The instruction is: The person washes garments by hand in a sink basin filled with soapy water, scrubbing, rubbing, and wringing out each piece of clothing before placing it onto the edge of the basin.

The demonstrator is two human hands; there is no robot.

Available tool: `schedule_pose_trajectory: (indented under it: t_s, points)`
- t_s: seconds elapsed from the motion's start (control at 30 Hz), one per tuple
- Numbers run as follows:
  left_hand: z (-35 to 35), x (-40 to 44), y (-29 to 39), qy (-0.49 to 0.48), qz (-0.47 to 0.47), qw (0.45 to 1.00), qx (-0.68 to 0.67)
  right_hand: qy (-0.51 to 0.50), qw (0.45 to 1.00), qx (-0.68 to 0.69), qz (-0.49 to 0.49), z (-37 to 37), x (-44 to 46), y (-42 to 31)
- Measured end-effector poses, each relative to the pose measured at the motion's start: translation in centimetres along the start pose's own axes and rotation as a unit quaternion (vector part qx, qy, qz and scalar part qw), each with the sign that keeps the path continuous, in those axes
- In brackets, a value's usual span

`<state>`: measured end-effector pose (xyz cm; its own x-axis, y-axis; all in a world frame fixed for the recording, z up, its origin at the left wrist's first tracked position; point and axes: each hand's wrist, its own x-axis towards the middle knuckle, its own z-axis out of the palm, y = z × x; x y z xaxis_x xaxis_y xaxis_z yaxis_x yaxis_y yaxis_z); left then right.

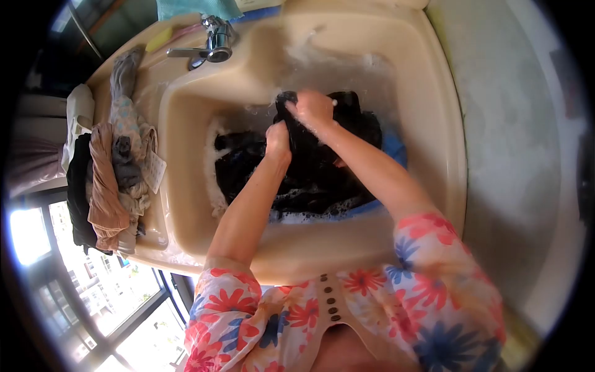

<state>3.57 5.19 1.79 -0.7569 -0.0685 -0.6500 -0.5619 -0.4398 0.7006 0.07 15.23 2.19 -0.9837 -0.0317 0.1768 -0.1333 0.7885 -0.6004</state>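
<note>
Black wet cloth [316, 167] lies bunched in the beige sink basin [186, 180], with soapy water and foam around it. My left hand [278, 141] is closed on the black cloth near the basin's middle. Up and to the right of it, my right hand [313, 110], slightly blurred, is closed on a raised part of the same cloth. Part of a blue item [393, 149] shows beneath the cloth at the right.
A chrome faucet [218, 44] stands at the basin's back left. Piled clothes, including a brown garment [106, 186] and a grey one [126, 74], lie along the left ledge. A teal cloth [195, 8] is behind the faucet. A wall borders the right side.
</note>
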Motion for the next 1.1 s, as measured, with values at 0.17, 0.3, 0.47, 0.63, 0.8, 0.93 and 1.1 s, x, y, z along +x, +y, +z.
schedule_pose_trajectory:
  t_s: [0.17, 0.3, 0.47, 0.63, 0.8, 0.93, 1.1]
  points:
    - [-1.7, 2.3, -3.0, -0.238, 0.081, 0.954, -0.166, 0.007, 0.980, 0.083, -0.181, -1.9, -5.8, -5.4]
    - [2.5, -5.1, 4.8, 0.003, 0.083, 0.993, 0.089, -0.101, 0.988, 0.021, 0.111, -2.5, 0.6, 3.9]
    - [-7.1, 1.3, 9.2, 0.046, 0.294, 0.806, 0.512, -0.100, 0.982, 0.048, 0.151, -10.7, 2.7, 13.4]
    - [-3.1, 1.9, 2.2, 0.041, 0.310, 0.635, 0.706, -0.132, 0.974, -0.149, 0.109, -3.1, 0.4, 9.7]
    - [-7.5, 3.1, 5.8, -0.136, -0.004, 0.965, 0.223, -0.213, 0.940, 0.194, 0.183, -8.6, 2.6, 12.8]
    - [-4.2, 0.4, 5.1, -0.212, -0.022, 0.974, -0.081, -0.124, 0.923, 0.283, 0.229, -4.5, 2.8, 10.6]
    - [-5.0, 4.1, 2.0, -0.507, -0.116, 0.823, -0.228, -0.098, 0.987, 0.086, -0.092, -4.2, -4.4, -6.1]
